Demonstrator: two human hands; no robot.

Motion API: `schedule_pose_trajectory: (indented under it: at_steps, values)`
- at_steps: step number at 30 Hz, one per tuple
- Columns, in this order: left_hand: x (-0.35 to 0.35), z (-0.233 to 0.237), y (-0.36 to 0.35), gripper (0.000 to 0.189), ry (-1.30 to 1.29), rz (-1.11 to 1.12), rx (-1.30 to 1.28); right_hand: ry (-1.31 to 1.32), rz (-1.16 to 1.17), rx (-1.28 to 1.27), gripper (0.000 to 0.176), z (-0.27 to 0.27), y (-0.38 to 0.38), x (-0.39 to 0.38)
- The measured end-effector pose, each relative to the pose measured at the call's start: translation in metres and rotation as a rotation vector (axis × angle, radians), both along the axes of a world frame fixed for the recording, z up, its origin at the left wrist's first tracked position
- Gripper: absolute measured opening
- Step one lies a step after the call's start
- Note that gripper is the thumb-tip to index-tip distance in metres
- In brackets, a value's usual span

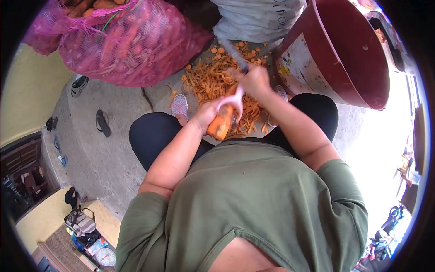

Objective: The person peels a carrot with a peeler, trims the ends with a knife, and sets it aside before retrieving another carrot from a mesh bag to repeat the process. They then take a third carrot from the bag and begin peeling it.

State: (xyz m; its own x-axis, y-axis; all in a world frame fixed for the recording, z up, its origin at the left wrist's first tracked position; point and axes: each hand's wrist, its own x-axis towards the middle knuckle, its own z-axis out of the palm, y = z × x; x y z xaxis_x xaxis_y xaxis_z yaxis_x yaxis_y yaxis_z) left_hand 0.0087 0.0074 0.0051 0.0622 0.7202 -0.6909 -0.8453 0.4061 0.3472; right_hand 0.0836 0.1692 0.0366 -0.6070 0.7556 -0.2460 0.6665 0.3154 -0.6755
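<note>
My left hand is closed around a thick, partly peeled carrot held low between my knees. My right hand grips a pink Y-shaped peeler, whose forked head lies against the carrot. From the same hand a blurred, greyish knife blade points up and away, with a dark bit of handle at the fist. Orange peelings are heaped on the ground under both hands, and cut carrot ends lie at the far side of the heap.
A pink mesh sack full of carrots stands at the upper left. Beyond the peelings is a white sack. A large dark red bucket leans close to my right arm. A loose flip-flop lies on the concrete floor.
</note>
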Motion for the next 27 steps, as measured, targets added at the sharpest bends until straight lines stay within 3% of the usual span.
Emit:
schedule_pose_trajectory:
  at_steps: [3, 5, 8, 10, 13, 15, 16, 17, 19, 23, 25, 27]
  values:
    - [0.0, 0.005, -0.004, 0.04, -0.001, -0.072, 0.019, -0.11, -0.279, 0.101, 0.064, -0.03, 0.071, 0.017]
    - [-0.002, 0.012, -0.005, 0.043, -0.041, -0.091, 0.069, -0.194, -0.26, 0.18, 0.065, -0.056, 0.097, 0.022]
    - [-0.009, 0.007, -0.005, 0.044, -0.013, -0.055, 0.006, -0.03, -0.283, 0.026, 0.063, -0.017, 0.057, 0.007]
    - [-0.006, 0.013, 0.0, 0.042, 0.052, 0.021, -0.056, 0.056, -0.103, -0.164, 0.053, 0.012, 0.009, 0.002]
    - [0.001, 0.011, 0.005, 0.04, 0.12, 0.057, -0.09, 0.128, 0.107, -0.126, 0.045, 0.015, -0.027, 0.003]
    - [0.001, 0.014, 0.002, 0.04, 0.191, -0.005, -0.103, 0.059, 0.081, -0.017, 0.048, -0.001, -0.013, -0.001]
    - [-0.001, -0.009, -0.007, 0.041, 0.065, -0.096, 0.148, 0.001, -0.016, -0.041, 0.05, -0.007, 0.004, -0.002]
    - [-0.001, -0.004, -0.006, 0.042, 0.048, -0.106, 0.124, -0.057, -0.115, -0.064, 0.053, -0.014, 0.024, -0.001]
    - [0.0, 0.013, -0.004, 0.043, 0.018, -0.121, 0.076, -0.064, -0.298, 0.153, 0.054, -0.03, 0.064, 0.008]
    - [-0.004, 0.004, -0.005, 0.041, -0.069, -0.026, 0.032, -0.109, -0.216, 0.113, 0.056, -0.046, 0.089, 0.018]
    - [-0.006, 0.007, 0.001, 0.04, 0.033, -0.015, -0.032, -0.052, -0.232, 0.016, 0.055, -0.003, 0.035, 0.001]
    - [-0.005, 0.007, 0.001, 0.039, 0.037, 0.016, -0.04, 0.038, -0.015, -0.093, 0.052, 0.016, -0.009, 0.004]
